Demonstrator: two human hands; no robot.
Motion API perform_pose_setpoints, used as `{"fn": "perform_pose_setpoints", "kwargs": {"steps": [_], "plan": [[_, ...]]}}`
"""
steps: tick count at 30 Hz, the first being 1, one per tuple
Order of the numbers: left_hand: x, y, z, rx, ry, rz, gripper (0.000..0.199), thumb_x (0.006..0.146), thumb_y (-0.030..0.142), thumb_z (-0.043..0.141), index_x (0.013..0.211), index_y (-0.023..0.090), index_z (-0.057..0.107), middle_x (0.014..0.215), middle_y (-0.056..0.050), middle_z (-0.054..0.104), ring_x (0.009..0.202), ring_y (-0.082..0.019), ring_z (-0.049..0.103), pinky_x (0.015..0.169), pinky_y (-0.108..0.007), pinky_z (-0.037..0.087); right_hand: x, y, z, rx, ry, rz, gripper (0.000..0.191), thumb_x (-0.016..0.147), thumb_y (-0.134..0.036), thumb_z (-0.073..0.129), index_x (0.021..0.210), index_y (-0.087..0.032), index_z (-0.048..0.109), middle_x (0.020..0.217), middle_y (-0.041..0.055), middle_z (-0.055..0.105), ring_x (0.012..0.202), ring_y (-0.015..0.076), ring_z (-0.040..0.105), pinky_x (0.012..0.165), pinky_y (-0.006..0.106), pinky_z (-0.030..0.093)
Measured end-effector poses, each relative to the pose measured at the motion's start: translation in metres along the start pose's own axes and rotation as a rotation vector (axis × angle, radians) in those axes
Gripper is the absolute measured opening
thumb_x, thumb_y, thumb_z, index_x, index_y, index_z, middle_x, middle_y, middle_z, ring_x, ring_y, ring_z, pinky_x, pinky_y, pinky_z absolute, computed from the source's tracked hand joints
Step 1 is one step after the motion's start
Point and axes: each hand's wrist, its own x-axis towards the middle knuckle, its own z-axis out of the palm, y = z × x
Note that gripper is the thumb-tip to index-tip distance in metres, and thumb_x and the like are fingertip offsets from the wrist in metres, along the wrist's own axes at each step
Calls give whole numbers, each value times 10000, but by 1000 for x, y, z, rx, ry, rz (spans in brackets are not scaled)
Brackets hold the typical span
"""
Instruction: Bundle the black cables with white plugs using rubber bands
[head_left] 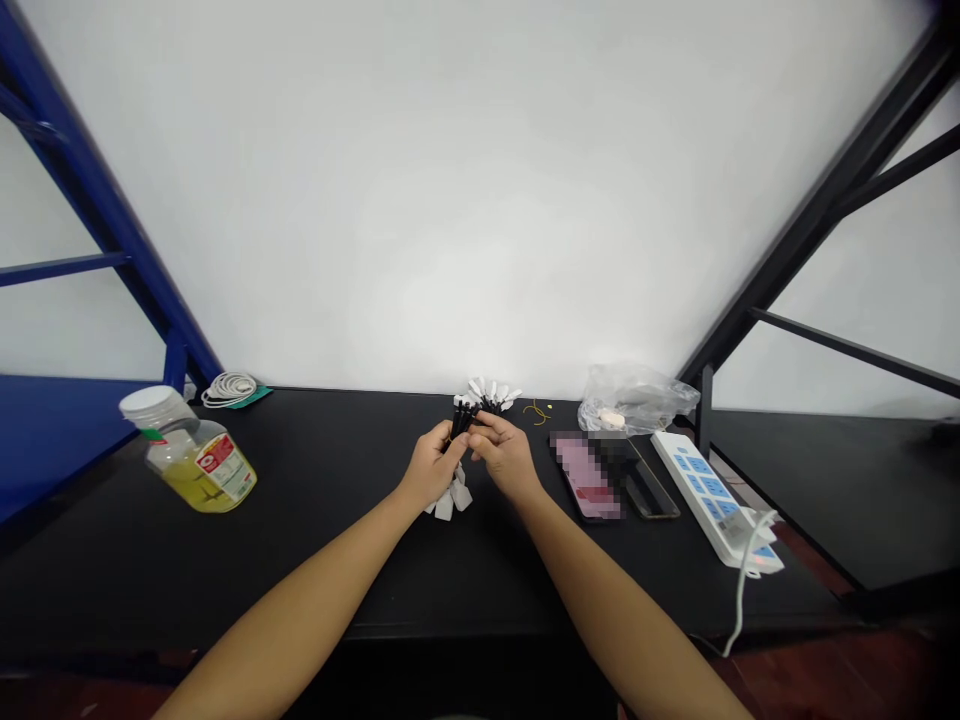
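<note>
Gripping bundle of thin black stems with flat white tips (462, 418), left hand (433, 466) closed round its middle; right hand (505, 462) has bent fingers at its black end. Bundle's long axis runs away from person, leaning slightly right: black ends far, white tips near, above black worktop (337, 590). Just beyond bundle: fan of white-tipped black pieces (489, 393). Well left of bundle: clear plastic jar with white lid (196, 460), yellow liquid inside. Right of bundle: crumpled clear plastic bag (637, 395), pale rounded item (612, 419) inside or against it, unclear which.
</note>
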Motion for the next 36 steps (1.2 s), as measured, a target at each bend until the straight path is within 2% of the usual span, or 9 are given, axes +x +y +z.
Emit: {"fn": "perform_pose_setpoints", "kwargs": {"steps": [4, 9, 14, 19, 23, 29, 31, 34, 36], "plan": [[-2, 5, 1, 105, -89, 69, 325, 958, 465, 505, 828, 175, 575, 600, 44, 495, 523, -98, 449, 523, -224, 342, -1, -5, -3, 70, 68, -144, 654, 662, -363, 853, 1264, -196, 657, 754, -1, 736, 543, 110, 581, 553, 257, 499], [-3, 8, -2, 223, -141, 243, 380, 970, 489, 470, 752, 184, 533, 594, 37, 484, 523, -107, 442, 551, -244, 328, -5, -15, -6, 96, -43, -204, 780, 641, -426, 887, 1343, -257, 592, 1019, 82, 786, 747, 197, 686, 677, 325, 551], [-1, 7, -4, 282, -237, 332, 599, 1009, 612, 234, 852, 181, 620, 690, -18, 588, 623, -159, 565, 616, -262, 386, -8, -24, -8, -22, -167, -305, 623, 690, -355, 881, 1264, -291, 649, 994, 51, 793, 868, 210, 695, 818, 368, 553], [1, 8, -5, 361, -224, 283, 679, 1008, 632, 228, 697, 179, 627, 634, -19, 565, 596, -153, 550, 596, -249, 364, -10, -17, -6, -332, -104, -342, 315, 743, -276, 821, 1045, -244, 736, 828, 17, 755, 793, 190, 684, 809, 362, 552], [3, 10, -6, 244, -174, 277, 655, 985, 641, 336, 672, 171, 667, 628, -24, 566, 597, -148, 535, 592, -254, 376, -8, -10, -8, -420, -78, -365, 300, 758, -281, 799, 1042, -233, 716, 793, 10, 718, 743, 185, 665, 739, 349, 555], [6, 13, -3, 39, -36, 89, 342, 838, 498, 668, 842, 180, 792, 700, -51, 681, 646, -170, 608, 596, -268, 452, -7, -10, -16, -783, 128, -939, 473, 701, -353, 877, 1139, -276, 717, 1117, 106, 635, 1030, 283, 608, 890, 460, 522], [6, 12, -3, -52, 21, -9, 310, 767, 470, 740, 734, 163, 766, 622, -31, 641, 568, -146, 567, 523, -247, 415, -9, -12, -16, -898, 39, -1058, 326, 774, -329, 833, 1084, -302, 737, 1121, 98, 639, 1023, 270, 605, 879, 443, 518], [7, 13, -3, -141, 81, -113, 347, 644, 448, 832, 593, 146, 669, 511, 24, 527, 465, -89, 448, 445, -213, 317, -14, -16, -13, -973, -236, -1100, 136, 881, -259, 721, 1010, -301, 729, 1088, 66, 667, 956, 227, 613, 846, 408, 512], [7, 14, -2, -174, 108, -143, 374, 591, 427, 860, 566, 143, 617, 495, 48, 485, 451, -63, 394, 438, -199, 280, -16, -20, -10, -960, -268, -1079, 86, 903, -240, 677, 976, -275, 705, 1065, 64, 660, 950, 220, 606, 844, 407, 504]]}}
